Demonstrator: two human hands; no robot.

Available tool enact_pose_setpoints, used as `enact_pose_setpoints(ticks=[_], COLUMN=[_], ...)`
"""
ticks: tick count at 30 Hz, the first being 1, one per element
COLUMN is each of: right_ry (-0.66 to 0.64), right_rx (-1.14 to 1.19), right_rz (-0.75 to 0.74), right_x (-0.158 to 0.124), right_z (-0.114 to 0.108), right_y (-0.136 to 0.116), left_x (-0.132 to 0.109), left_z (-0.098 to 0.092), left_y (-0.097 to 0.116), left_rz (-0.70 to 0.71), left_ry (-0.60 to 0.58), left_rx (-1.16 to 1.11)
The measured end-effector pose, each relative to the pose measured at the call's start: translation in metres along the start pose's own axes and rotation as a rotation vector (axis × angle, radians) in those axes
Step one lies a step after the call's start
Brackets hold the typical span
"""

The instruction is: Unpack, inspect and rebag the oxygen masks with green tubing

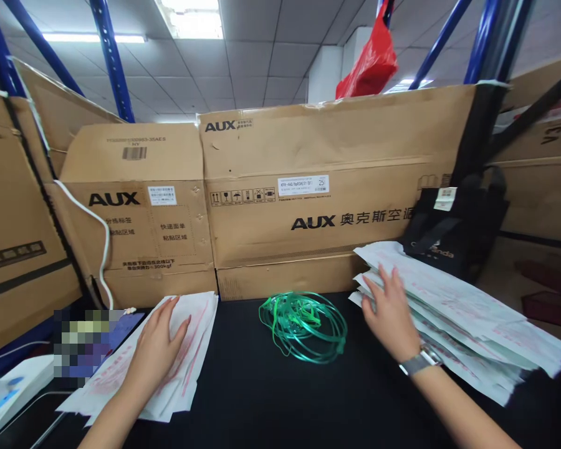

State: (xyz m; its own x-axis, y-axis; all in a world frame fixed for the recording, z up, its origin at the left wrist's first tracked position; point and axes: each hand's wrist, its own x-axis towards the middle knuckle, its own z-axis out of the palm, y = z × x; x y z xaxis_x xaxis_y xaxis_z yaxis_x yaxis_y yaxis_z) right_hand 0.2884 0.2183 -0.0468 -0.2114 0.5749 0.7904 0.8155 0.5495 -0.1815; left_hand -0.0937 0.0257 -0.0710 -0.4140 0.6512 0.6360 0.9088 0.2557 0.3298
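My left hand [161, 340] rests with fingers apart on a small stack of white paper packets with red print [194, 343] at the left of the black table. To the right, my right hand [395, 312], with a watch [423, 360] on the wrist, lies spread against the near left end of a taller pile of similar white packets [467, 312]. No packet is seen gripped by either hand. Between the two stacks sits a loose coil of clear green tubing [308, 327], with thin bright green cord in its middle; neither hand touches it.
Large cardboard boxes [336, 143] wall off the back of the black table [271, 399]. A black bag [442, 227] stands behind the right pile. On the left are a white power strip [23, 386], a white cable [106, 249] and a partly blurred flat item [121, 330].
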Motion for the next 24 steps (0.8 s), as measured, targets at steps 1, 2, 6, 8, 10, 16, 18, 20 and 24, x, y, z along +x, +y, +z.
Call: enact_pose_setpoints(ticks=[1, 2, 6, 8, 10, 16, 18, 20, 24], right_ry=[0.053, 0.088, 0.09, 0.03, -0.023, -0.124, 0.031, 0.25, 0.5], right_rx=[-0.123, -0.234, -0.55, -0.632, -0.674, -0.586, -0.562, -0.474, -0.13], right_rz=[0.006, 0.032, 0.189, 0.24, 0.266, 0.212, 0.208, 0.172, 0.14], right_x=[0.005, 0.009, 0.011, 0.009, 0.008, 0.016, 0.018, 0.016, 0.002], right_z=[-0.011, -0.02, -0.038, -0.039, -0.039, -0.047, -0.051, -0.054, -0.056], right_y=[0.006, 0.012, 0.035, 0.042, 0.045, 0.054, 0.051, 0.039, -0.002], left_x=[0.0, -0.002, -0.014, -0.021, -0.025, -0.028, -0.027, -0.027, -0.028], left_z=[-0.002, -0.004, -0.003, 0.002, 0.006, 0.004, 0.003, 0.002, 0.003], left_y=[0.009, 0.018, 0.048, 0.056, 0.06, 0.066, 0.068, 0.068, 0.071], left_rz=[0.067, 0.109, 0.223, 0.255, 0.263, 0.196, 0.184, 0.169, 0.142], left_ry=[0.039, 0.049, -0.038, -0.089, -0.131, -0.207, -0.207, -0.208, -0.235], left_rx=[-0.042, -0.068, -0.161, -0.193, -0.222, -0.275, -0.304, -0.347, -0.439])
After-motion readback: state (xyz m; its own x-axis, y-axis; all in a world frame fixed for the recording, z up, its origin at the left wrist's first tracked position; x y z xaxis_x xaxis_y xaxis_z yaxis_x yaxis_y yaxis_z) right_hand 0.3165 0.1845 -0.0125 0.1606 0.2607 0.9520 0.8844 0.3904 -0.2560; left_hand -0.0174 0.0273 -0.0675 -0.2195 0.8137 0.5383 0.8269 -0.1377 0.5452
